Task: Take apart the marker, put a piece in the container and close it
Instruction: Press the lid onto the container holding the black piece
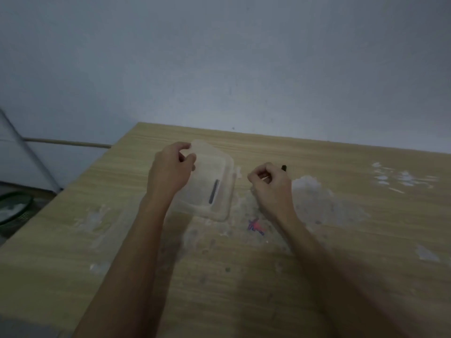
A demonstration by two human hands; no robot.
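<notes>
Head view: the left hand [170, 170] grips the translucent container [210, 181] holding a dark marker piece [214, 192]; beside it, the right hand [271, 184] clutches the marker [284, 168] above a scuffed worktop [341, 240] with red-blue scribbles [256, 226].

Counter [341, 240] mostly free: wide bare stretch right of the right hand [271, 189], and bare near strip between and under both forearms. Mid-counter blocked by translucent container [212, 181], left hand [170, 172] on its far-left corner. Narrow gap between container and right hand, passable. Dark marker tip [284, 168] sticks out past right hand. Wall [244, 69] closes the far edge. Counter's left edge drops off; green-rimmed object [14, 208] below.
</notes>
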